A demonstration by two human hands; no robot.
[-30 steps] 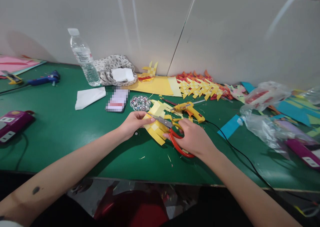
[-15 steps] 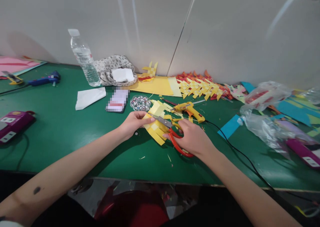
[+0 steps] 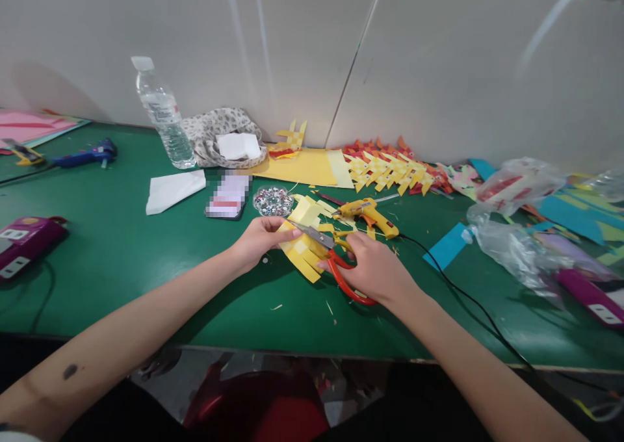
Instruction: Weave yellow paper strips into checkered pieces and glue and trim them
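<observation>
Between my two hands is a woven piece of yellow paper with strips sticking out on its near side. My left hand pinches its left edge between thumb and fingers. Red-handled scissors are gripped in my right hand, their blades lying across the paper and pointing at my left thumb. Whether the blades are fully closed I cannot tell. Just behind the paper lie pale yellow paper scraps and a yellow glue gun. A round clear dish of small googly eyes sits beyond my left hand.
A water bottle, a phone and a white tissue stand or lie at back left. Woven paper fish line the wall. Plastic bags and a purple power strip are at right; a black cord crosses the green table.
Almost nothing differs. Both hands, the yellow paper and the scissors keep the same places; the whole view has shifted very slightly.
</observation>
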